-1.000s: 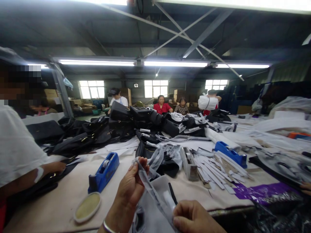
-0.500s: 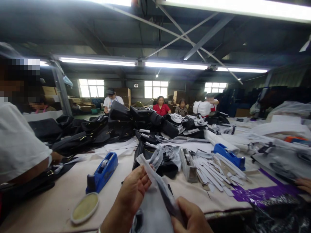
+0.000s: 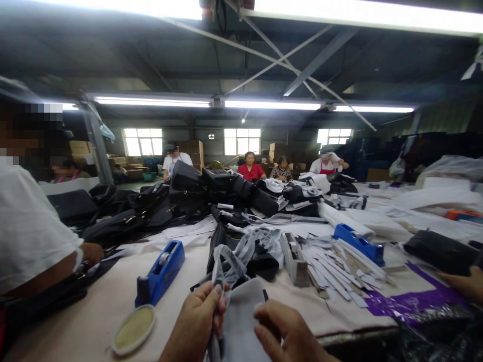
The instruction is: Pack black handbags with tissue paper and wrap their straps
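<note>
My left hand [image 3: 200, 315] is closed around a strap wrapped in thin translucent white film [image 3: 226, 259]. The wrapped strap loops up and away over a black bag [image 3: 264, 259] on the table. Close to the right edge of a pale translucent sheet [image 3: 244, 306] is my right hand [image 3: 289, 329], its fingers bent and its thumb apart from them. Whether its fingertips touch the sheet I cannot tell. Beyond my hands stands a grey tape dispenser [image 3: 293, 259], and a blue tape dispenser [image 3: 161, 271] is to the left.
A round lid-like disc [image 3: 133, 329] lies front left. White paper strips [image 3: 328, 266], a second blue dispenser [image 3: 356, 244] and purple plastic [image 3: 411, 299] are on the right. Black bags [image 3: 184, 193] are heaped behind. Co-workers stand left and far back; a co-worker's hand [image 3: 466, 282] reaches in right.
My left hand has gone from an open palm to gripping the wrapped strap. My right hand has let go of the film-covered strip. At right, a black bag has appeared by the co-worker's hand.
</note>
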